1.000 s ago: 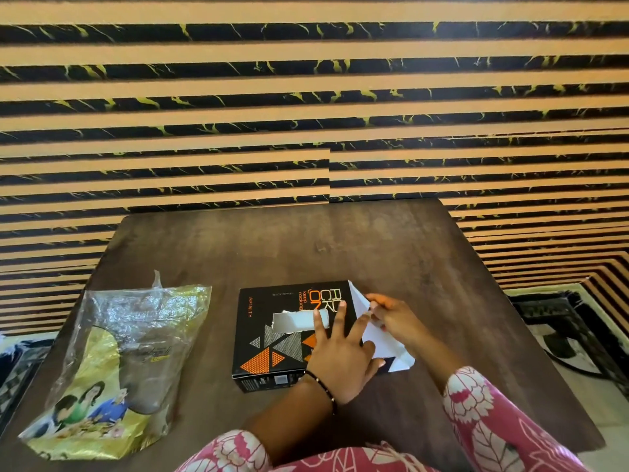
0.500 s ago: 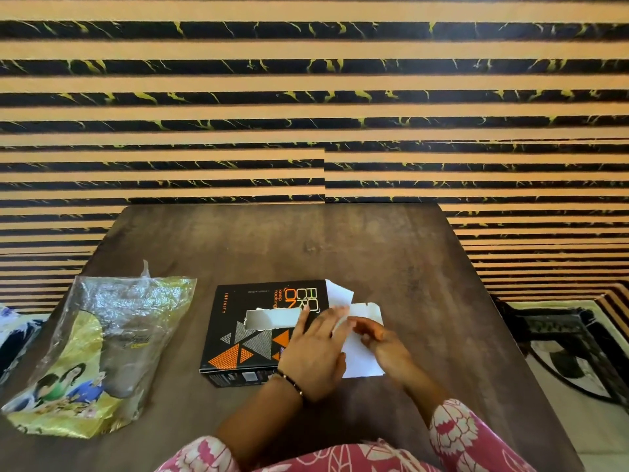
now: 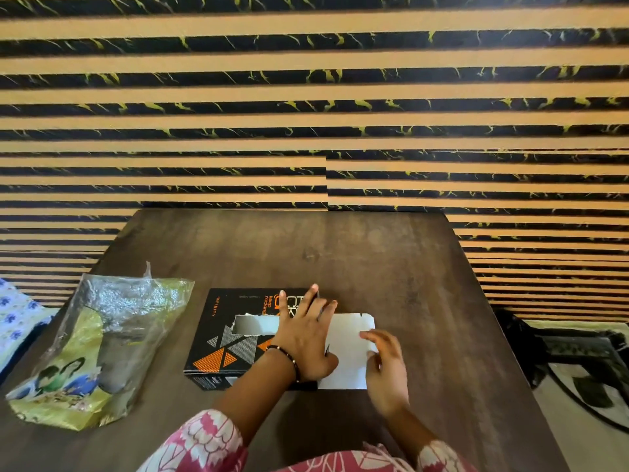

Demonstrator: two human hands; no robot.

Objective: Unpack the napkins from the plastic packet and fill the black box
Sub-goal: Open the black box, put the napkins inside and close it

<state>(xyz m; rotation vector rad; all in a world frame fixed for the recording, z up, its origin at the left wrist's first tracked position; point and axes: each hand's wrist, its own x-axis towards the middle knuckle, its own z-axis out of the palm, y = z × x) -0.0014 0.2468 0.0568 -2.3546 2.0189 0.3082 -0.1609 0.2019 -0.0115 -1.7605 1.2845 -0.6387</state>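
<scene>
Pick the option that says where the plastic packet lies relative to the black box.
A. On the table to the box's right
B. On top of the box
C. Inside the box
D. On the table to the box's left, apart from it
D: the plastic packet lies on the table, left of the black box, with bare tabletop between them.

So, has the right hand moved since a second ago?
Yes. Against the black box, the right hand has shifted right, off the box's edge to the white flap's outer edge.

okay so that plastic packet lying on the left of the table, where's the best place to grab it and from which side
Probably the crumpled open top of the plastic packet, at its far end, pinched from above. The packet lies flat and limp with its mouth bunched and raised off the table, giving fingers a fold to pinch.
</scene>
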